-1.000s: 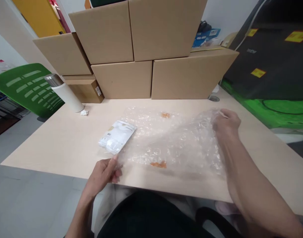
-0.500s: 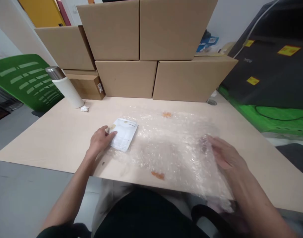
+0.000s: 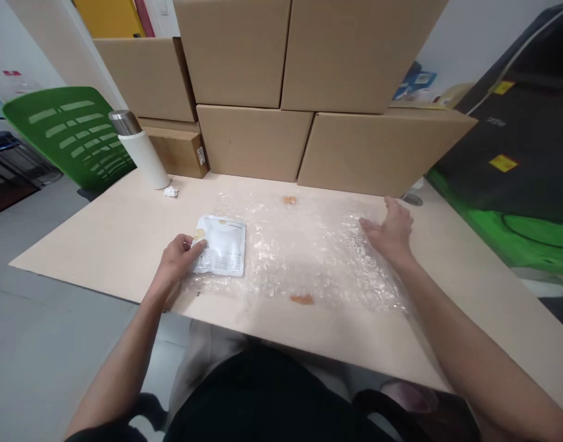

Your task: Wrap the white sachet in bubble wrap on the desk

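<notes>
Between the thumb and fingers of my left hand (image 3: 177, 258) is the left edge of a flat white pouch (image 3: 226, 248) with small print. The pouch lies on the left end of a clear sheet of bubble wrap (image 3: 299, 245) spread over the table. At the wrap's right end, my right hand (image 3: 394, 233) is open, thumb and fingers apart, over or against the crinkled film; exact contact is unclear. Two orange-brown tape pieces show on the wrap, one tape piece (image 3: 289, 200) at the far edge and another tape piece (image 3: 302, 299) at the near edge.
Stacked cardboard boxes (image 3: 253, 144) line the back of the wooden table (image 3: 124, 245). A white bottle (image 3: 145, 159) with a steel cap stands at the left, beside a crumpled white scrap (image 3: 171, 192). A green chair (image 3: 69, 135) is beyond the left edge.
My right hand has moved away from me and let go of the wrap's right end, which now lies flatter. The pouch has turned straighter under my left hand. The view has shifted slightly.
</notes>
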### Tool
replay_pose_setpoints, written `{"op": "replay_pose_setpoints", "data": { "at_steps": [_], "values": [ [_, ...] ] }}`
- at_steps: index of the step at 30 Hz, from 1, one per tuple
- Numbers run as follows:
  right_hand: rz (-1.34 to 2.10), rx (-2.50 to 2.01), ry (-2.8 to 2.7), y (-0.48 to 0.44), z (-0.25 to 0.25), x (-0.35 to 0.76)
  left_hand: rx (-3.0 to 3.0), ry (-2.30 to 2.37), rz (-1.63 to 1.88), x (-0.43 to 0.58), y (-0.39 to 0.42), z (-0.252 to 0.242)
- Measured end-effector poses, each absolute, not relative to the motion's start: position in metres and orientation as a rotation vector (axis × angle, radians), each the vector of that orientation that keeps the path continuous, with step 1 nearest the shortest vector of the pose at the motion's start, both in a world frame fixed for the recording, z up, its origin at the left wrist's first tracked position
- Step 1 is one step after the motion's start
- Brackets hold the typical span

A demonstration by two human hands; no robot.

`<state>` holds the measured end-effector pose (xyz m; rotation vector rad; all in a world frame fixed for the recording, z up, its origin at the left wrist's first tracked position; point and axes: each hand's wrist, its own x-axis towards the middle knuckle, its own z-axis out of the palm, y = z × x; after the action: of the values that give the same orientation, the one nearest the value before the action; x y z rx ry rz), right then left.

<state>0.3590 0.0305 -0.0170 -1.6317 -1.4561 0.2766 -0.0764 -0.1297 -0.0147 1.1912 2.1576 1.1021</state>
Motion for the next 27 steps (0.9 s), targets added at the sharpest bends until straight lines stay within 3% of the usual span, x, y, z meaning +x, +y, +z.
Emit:
{"op": "replay_pose_setpoints", "data": {
  "at_steps": [3, 6, 10, 19, 23, 27],
  "values": [
    [0.191, -1.469, -1.677, 0.015, -0.013, 0.336, 1.202, 2.183, 1.133, -0.076, -0.138, -0.007],
    [0.34, -1.332, -1.786, -0.003, -0.002, 0.312, 1.206, 2.076, 1.381, -0.068, -0.143, 0.008],
    [0.687, -1.169, -1.817, -0.021, 0.023, 0.285, 1.267, 1.636, 1.655, -0.049, -0.148, 0.034],
    [1.652, -0.709, -1.521, -0.053, 0.058, 0.23, 1.246, 1.272, 1.72, 0.002, -0.15, 0.054],
    [1.812, -0.707, -1.324, -0.064, 0.048, 0.202, 1.205, 1.392, 1.671, -0.009, -0.142, 0.032],
    [1.906, -0.82, -1.168, -0.059, 0.026, 0.179, 1.314, 1.879, 1.474, -0.052, -0.143, 0.005]
  ]
}}
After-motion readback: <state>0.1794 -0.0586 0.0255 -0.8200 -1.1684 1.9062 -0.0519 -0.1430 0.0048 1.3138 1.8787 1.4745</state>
